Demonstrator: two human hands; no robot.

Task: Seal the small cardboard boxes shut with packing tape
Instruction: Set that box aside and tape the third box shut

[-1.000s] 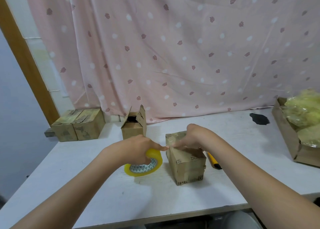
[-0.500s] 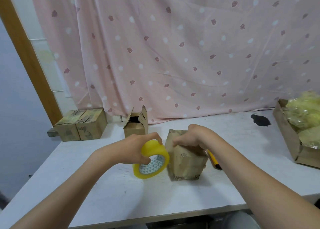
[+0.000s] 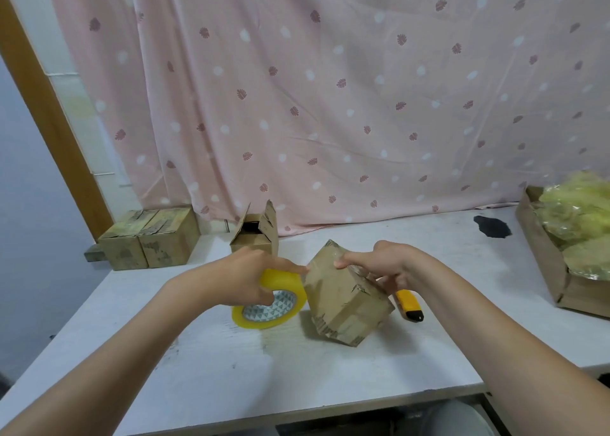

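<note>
The small cardboard box is sitting near the middle of the white table, tipped up on one lower corner so that its faces are lying at an angle to the tabletop. The right hand is gripping the box from above and from its right side, thumb lying along the top edge and fingers curling round the far face, holding the box tilted. The left hand is grasping the yellow roll of packing tape with fingers wrapped over the top of the roll; the index fingertip is reaching to the upper left edge of the box, and the roll is sitting just beside the box's left face, its lower rim at or close to the table; contact there cannot be told. A glossy strip of tape is showing across the top corner of the box. A yellow utility knife is lying on the table just behind and right of the box, partly hidden by the right hand. Further back, an open box with flaps up is standing near the pink patterned curtain; two closed boxes are standing side by side at the far left. A cardboard tray of yellowish plastic wrap is sitting at the right edge.
</note>
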